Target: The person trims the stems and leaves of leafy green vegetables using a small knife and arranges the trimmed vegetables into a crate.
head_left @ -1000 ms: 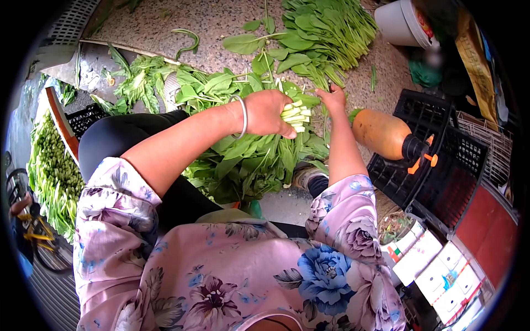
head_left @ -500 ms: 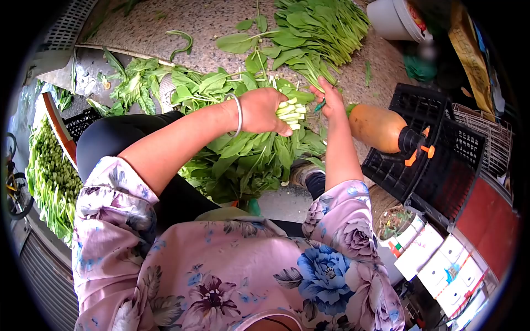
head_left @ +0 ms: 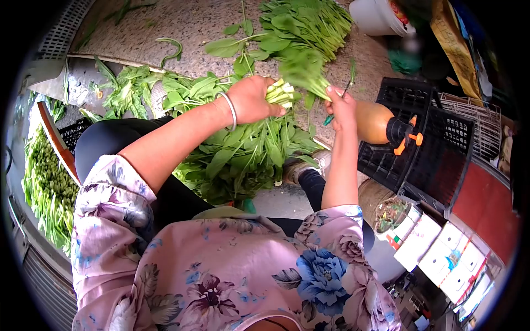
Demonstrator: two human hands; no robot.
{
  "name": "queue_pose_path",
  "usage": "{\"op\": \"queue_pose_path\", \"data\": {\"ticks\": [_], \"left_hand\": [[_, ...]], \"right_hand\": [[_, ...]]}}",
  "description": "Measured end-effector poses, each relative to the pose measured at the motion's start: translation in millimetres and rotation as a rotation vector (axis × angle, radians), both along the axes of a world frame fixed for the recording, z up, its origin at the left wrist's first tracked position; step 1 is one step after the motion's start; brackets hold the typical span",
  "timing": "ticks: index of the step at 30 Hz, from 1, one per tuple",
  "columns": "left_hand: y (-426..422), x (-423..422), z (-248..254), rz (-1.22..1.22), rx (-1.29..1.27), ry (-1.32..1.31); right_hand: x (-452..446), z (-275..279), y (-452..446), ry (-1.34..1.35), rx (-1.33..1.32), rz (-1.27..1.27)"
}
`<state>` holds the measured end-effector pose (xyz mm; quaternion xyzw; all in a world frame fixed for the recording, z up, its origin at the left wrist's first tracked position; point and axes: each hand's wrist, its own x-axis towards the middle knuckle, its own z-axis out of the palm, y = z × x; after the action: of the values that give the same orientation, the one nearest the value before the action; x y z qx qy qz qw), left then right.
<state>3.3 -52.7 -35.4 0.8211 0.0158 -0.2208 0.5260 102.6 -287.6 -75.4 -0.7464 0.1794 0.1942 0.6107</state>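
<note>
The person's left hand (head_left: 251, 100) is gripping a bundle of pale cut stems (head_left: 280, 94), the palm hiding the rest of it. The right hand (head_left: 342, 106) is pinching a few leafy stalks (head_left: 302, 69), their leaves blurring, along with a green-handled tool (head_left: 329, 119) that the fingers are mostly covering. A heap of greens (head_left: 237, 160) is lying below the left hand. Beyond, stacked greens (head_left: 309, 27) are running out of view at the top. The right wrist is partly hiding an orange spray bottle (head_left: 375, 122).
</note>
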Motion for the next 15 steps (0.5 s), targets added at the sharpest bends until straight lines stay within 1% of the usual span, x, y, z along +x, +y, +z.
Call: {"op": "queue_pose_path", "data": {"ticks": [2,4,5,6,8,10,13,14,15], "left_hand": [[-3,0,5,-0.010,-0.023,-0.002],[-8,-1,9,-0.047,-0.098,-0.011],[-12,-2,10,-0.049,-0.104,-0.023],[-15,-3,13,-0.059,-0.107,-0.032],[-25,-5,22,-0.080,-0.186,-0.062],[-36,-10,41,-0.108,-0.184,-0.062],[-55,-22,50,-0.174,-0.329,-0.279],[-62,-26,51,-0.191,-0.328,-0.280],[-67,-30,52,-0.223,-0.255,-0.452]], "right_hand": [[-4,11,-12,-0.008,-0.013,0.009],[-12,35,-23,0.010,0.077,0.067],[-17,45,-29,-0.035,0.004,0.088],[-23,56,-34,-0.044,0.000,0.078],[-38,82,-45,-0.122,-0.357,0.228],[-59,114,-41,-0.102,-0.368,0.246],[-83,136,-37,-0.128,-0.373,0.327],[-87,140,-34,-0.129,-0.371,0.310],[-91,143,-28,-0.175,-0.339,0.352]]}}
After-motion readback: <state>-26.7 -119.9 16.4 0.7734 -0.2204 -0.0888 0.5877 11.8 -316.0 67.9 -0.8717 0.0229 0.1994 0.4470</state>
